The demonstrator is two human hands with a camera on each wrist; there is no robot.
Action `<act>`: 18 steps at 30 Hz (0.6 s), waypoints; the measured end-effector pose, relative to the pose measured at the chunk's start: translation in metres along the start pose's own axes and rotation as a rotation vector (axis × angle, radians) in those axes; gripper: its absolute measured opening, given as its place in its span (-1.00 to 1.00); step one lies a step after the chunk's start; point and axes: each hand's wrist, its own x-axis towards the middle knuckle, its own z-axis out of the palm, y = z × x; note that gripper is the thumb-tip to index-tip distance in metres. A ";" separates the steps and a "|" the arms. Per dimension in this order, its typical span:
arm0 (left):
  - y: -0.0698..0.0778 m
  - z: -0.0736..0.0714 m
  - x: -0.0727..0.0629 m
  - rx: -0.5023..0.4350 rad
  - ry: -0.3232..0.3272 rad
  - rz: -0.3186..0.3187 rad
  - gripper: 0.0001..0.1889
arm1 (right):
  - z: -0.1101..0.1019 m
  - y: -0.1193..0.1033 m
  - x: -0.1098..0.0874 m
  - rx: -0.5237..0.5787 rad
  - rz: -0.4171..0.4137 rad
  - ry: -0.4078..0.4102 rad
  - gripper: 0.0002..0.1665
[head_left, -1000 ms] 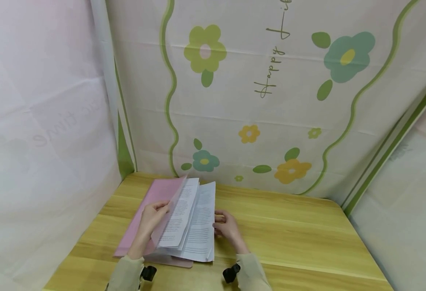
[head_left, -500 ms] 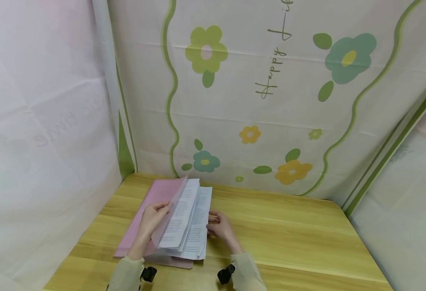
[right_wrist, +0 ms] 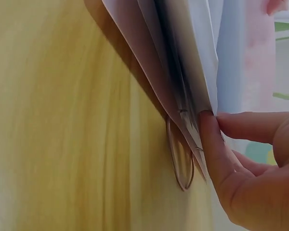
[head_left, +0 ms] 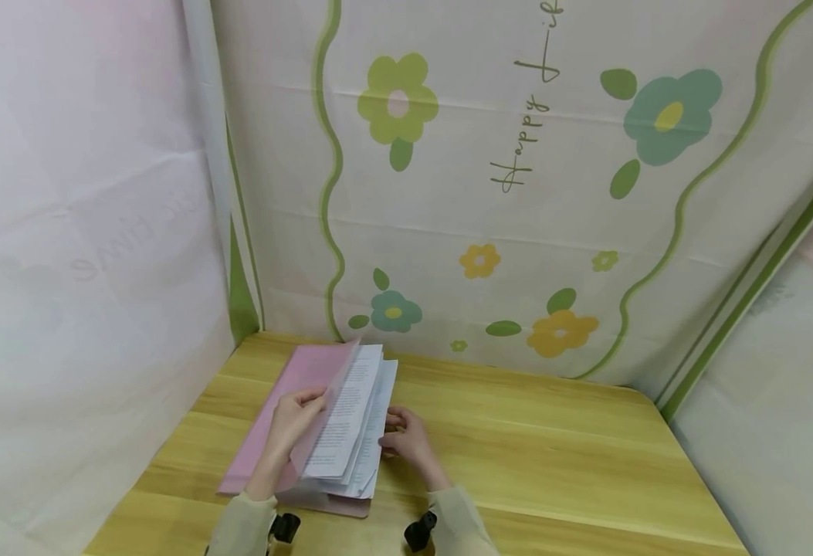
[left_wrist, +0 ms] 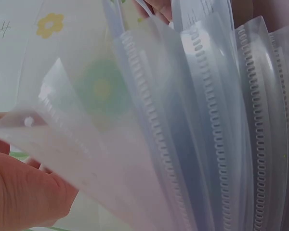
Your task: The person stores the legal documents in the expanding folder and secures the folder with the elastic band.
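Note:
A pink folder (head_left: 312, 363) with clear punched sleeves (left_wrist: 212, 120) stands partly open on the table. My left hand (head_left: 293, 421) pinches its raised translucent pink cover (left_wrist: 86, 159) between thumb and fingers. Printed white sheets (head_left: 347, 413) show inside the folder, fanned toward the right. At their right edge, my right hand (head_left: 409, 440) pinches the outermost sheets (head_left: 384, 390) between thumb and fingers, seen close up in the right wrist view. How many sheets it grips cannot be told. An elastic loop (right_wrist: 170, 154) sticks out from the folder's edge below the fingers.
The folder lies on the left part of a wood-grain table (head_left: 552, 455). A flower-printed curtain (head_left: 448, 193) hangs at the back, and pale cloth walls (head_left: 86, 309) stand on both sides.
My right hand has moved left, carrying the edge of the outer sheets closer to the folder. Less of those sheets sticks out now. My left hand keeps its hold on the cover.

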 end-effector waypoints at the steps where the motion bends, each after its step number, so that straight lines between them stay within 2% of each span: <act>1: 0.000 0.000 0.000 0.003 0.000 -0.001 -0.61 | 0.001 0.000 0.000 0.001 0.000 -0.003 -0.22; 9: 0.001 -0.001 -0.001 0.006 -0.006 -0.004 -0.59 | 0.007 0.003 0.004 -0.032 0.002 -0.007 -0.24; 18: 0.001 -0.001 0.000 0.011 -0.002 -0.004 -0.61 | 0.012 0.006 0.011 -0.020 0.040 0.016 -0.18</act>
